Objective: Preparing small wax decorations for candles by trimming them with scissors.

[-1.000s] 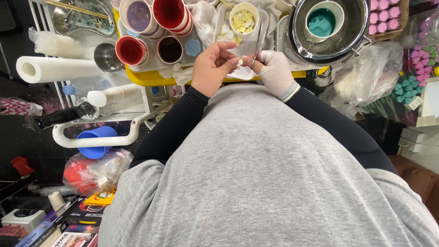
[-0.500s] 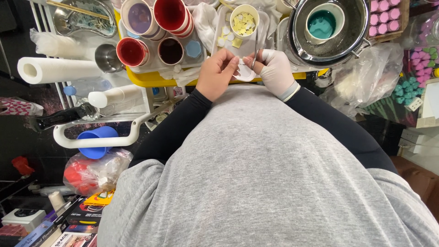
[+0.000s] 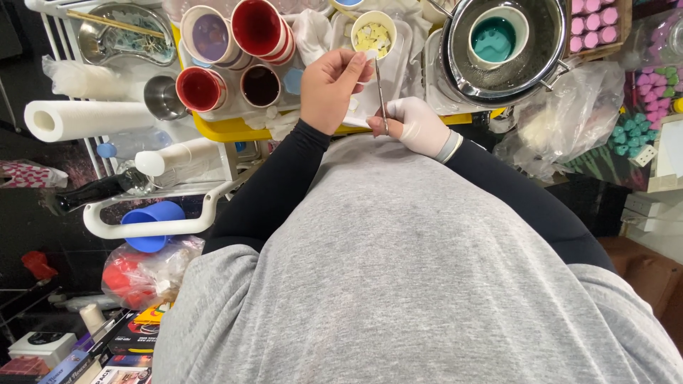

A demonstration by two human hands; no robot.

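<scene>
My bare left hand (image 3: 331, 85) is raised over the yellow tray (image 3: 235, 130), its fingertips pinching a small white scrap at the upper tip of a thin metal tool (image 3: 380, 89). My right hand (image 3: 420, 126), in a white glove, grips the lower end of that tool and holds it nearly upright. Both hands sit close together just in front of my grey shirt. A yellow cup (image 3: 373, 32) with pale flakes stands right behind the tool's tip. White cloth or paper lies under the hands.
Cups of purple (image 3: 210, 35), red (image 3: 257, 27) and dark liquid crowd the tray's left. A steel pot (image 3: 548, 67) holds a teal-filled cup. A paper roll (image 3: 89, 117), blue cup (image 3: 153, 220) and plastic bags (image 3: 569, 114) flank the work area.
My left hand has risen from beside the gloved hand to the tool's upper tip. The tool now stands more upright. The right hand stays about where it was.
</scene>
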